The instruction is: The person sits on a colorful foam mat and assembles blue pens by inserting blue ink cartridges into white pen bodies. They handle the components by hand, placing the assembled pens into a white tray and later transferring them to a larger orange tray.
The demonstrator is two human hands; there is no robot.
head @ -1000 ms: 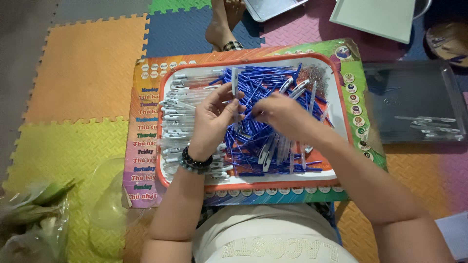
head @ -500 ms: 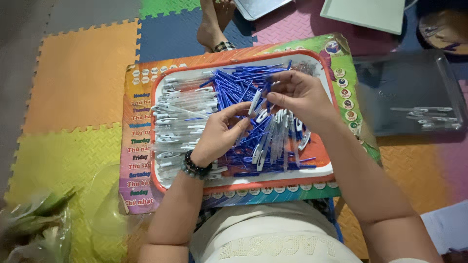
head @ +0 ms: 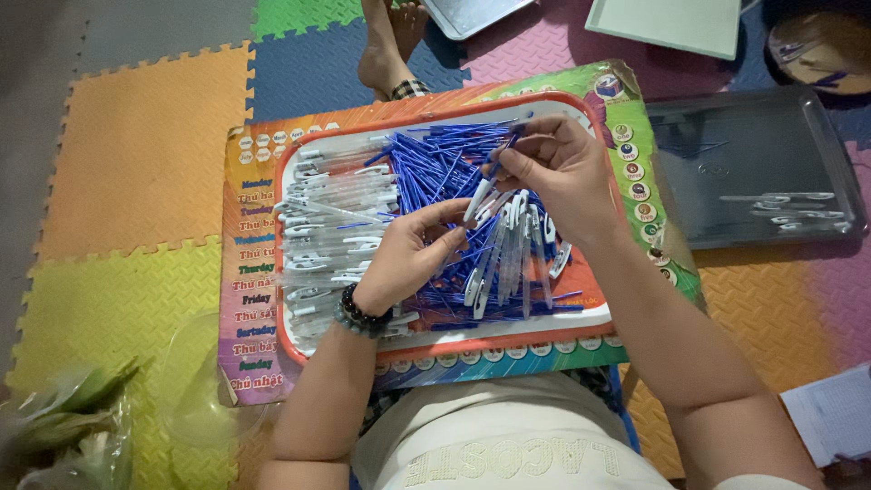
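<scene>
Right hand [head: 562,172] pinched pen barrel [head: 481,192], blue refill [head: 504,151] at its top; left hand [head: 413,254] steadied lower end. Finished pens [head: 513,249] lay mid-tray [head: 435,343]; clear barrels [head: 331,227] left, loose blue refills [head: 435,163] piled. Judged well short of done.

The floor is covered in interlocking foam mats [head: 136,163]: orange at upper left, yellow at lower left, blue and green at top centre, pink at upper right. Grey bare floor [head: 36,91] shows along the left edge under soft, even light.

clear pen barrel [head: 478,195], tilted, held
</scene>
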